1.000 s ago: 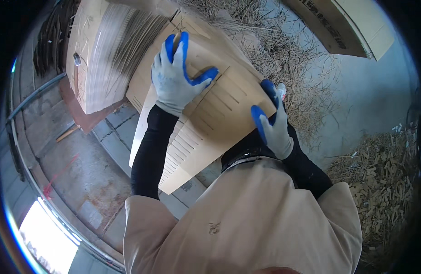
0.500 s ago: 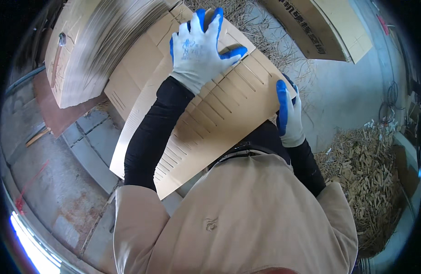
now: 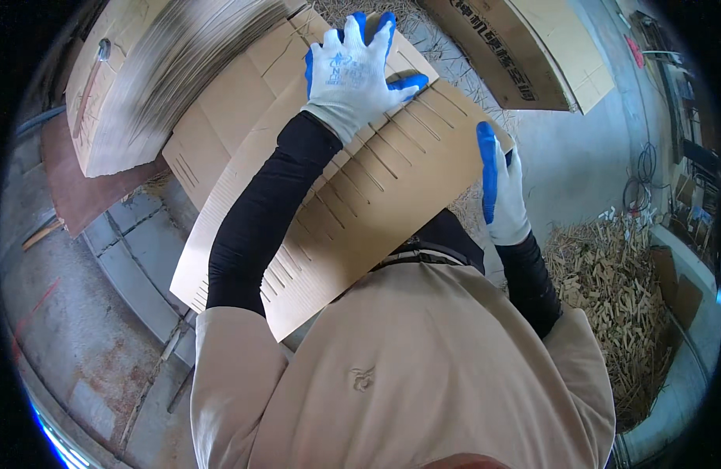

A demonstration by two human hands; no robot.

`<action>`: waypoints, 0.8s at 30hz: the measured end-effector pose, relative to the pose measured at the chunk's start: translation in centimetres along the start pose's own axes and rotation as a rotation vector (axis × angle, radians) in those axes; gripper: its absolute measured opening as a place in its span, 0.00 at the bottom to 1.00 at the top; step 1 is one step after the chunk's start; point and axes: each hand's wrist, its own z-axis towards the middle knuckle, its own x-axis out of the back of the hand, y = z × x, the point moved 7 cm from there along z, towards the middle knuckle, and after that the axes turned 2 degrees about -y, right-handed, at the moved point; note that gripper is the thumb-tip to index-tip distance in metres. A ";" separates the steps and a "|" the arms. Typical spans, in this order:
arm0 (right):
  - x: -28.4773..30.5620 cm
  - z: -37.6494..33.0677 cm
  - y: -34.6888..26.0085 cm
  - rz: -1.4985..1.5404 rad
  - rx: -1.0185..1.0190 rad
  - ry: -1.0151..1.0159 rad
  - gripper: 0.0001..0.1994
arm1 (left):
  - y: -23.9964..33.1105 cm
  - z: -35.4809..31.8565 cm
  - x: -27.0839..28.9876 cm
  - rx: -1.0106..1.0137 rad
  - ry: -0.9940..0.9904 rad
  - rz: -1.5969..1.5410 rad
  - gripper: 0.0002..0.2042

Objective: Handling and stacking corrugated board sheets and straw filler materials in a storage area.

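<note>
A tan cardboard sheet [image 3: 411, 176] with rows of parallel slits slants in front of my body. My left hand [image 3: 349, 74], in a white glove with blue fingertips, lies on its far part with fingers and thumb spread. At the right corner is my gloved right hand [image 3: 505, 187]. Its blue thumb stretches over the upper face, while its other fingers pass round the edge and are mostly hidden. Beneath the slitted sheet, more flat cardboard [image 3: 224, 109] shows toward the far left.
A tall stack of cardboard sheets [image 3: 153, 86] stands at the far left. One large printed cardboard box [image 3: 505, 55] sits at the far right. Cardboard scraps [image 3: 603, 305] are heaped on the right, with more strewn beyond the sheet. A brown flat piece [image 3: 67, 176] lies on the left floor.
The view has shifted slightly, so the box and scrap heap appear farther left. My right hand has opened out a little from the sheet's corner; my left hand keeps its place on the sheet.
</note>
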 end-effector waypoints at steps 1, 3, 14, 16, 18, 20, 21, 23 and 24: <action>0.0 0.1 -0.1 -0.013 -0.008 -0.013 0.20 | 0.0 -0.1 0.1 0.003 0.002 0.008 0.43; 0.4 0.4 0.4 -0.008 -0.064 -0.044 0.20 | 0.0 -0.1 0.2 0.006 0.008 0.018 0.43; 0.4 1.4 -1.0 -0.119 -0.211 -0.275 0.26 | -0.2 0.4 -0.1 0.044 -0.058 -0.092 0.41; 0.1 1.1 -2.2 -0.084 -0.283 -0.285 0.26 | 0.1 -0.5 0.9 0.029 -0.048 -0.124 0.42; -0.9 1.3 -3.7 -0.058 -0.353 -0.316 0.26 | 0.0 -0.4 1.2 0.040 -0.050 -0.170 0.42; -1.3 2.0 -4.3 -0.053 -0.405 -0.366 0.24 | -0.4 0.0 1.2 0.049 -0.081 -0.132 0.41; -0.9 2.0 -4.1 -0.048 -0.397 -0.338 0.23 | -0.3 0.0 1.1 0.040 -0.067 -0.128 0.41; 0.3 1.7 -2.6 -0.031 -0.379 -0.286 0.19 | -0.1 -0.1 0.7 0.020 -0.041 -0.111 0.40; 1.0 1.7 -1.9 -0.194 -0.191 -0.314 0.19 | -0.1 -0.4 1.2 0.011 0.007 -0.166 0.40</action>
